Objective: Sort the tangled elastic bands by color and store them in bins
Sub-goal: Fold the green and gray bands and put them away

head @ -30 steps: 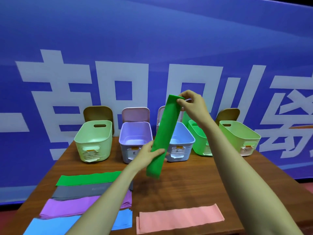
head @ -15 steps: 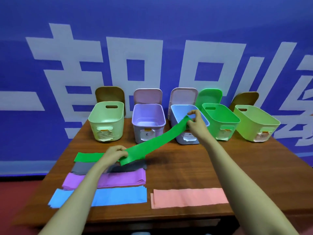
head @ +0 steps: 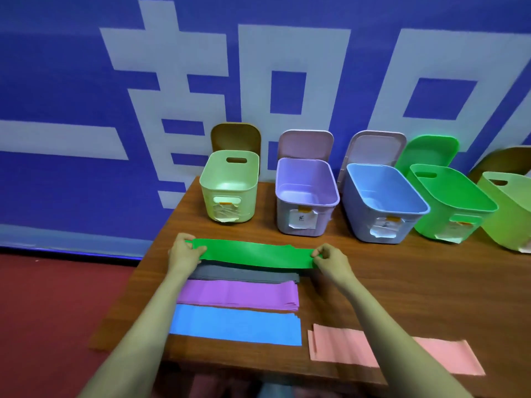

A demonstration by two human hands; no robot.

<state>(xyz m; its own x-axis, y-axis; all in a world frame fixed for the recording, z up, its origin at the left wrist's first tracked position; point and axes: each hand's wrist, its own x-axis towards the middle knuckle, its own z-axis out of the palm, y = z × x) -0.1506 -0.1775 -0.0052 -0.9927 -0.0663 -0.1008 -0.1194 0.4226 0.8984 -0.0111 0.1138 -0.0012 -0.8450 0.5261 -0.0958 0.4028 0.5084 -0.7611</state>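
Smooth matt green band [head: 253, 255], glossy plastic bins [head: 306, 196], wood-grain table [head: 416, 282], paper labels [head: 301, 221]

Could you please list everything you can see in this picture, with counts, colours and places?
Bins: five, in a row at the far edge of the table: pale green bin, lilac bin, blue bin, bright green bin, light green bin.
Lids: five, brown, pink, whitish, green, brown, propped behind the bins.
Grey bands: stack, grey, left side.
Purple bands: stack, purple, nearer than grey.
Blue bands: stack, blue, nearest left.
Pink bands: stack, pink, near right.
Green band: one, green, held beyond the grey bands.
Table: one, brown wood.
Banner: one, blue with white characters, behind.
Left hand: pinches the band's left end.
Right hand: pinches its right end.
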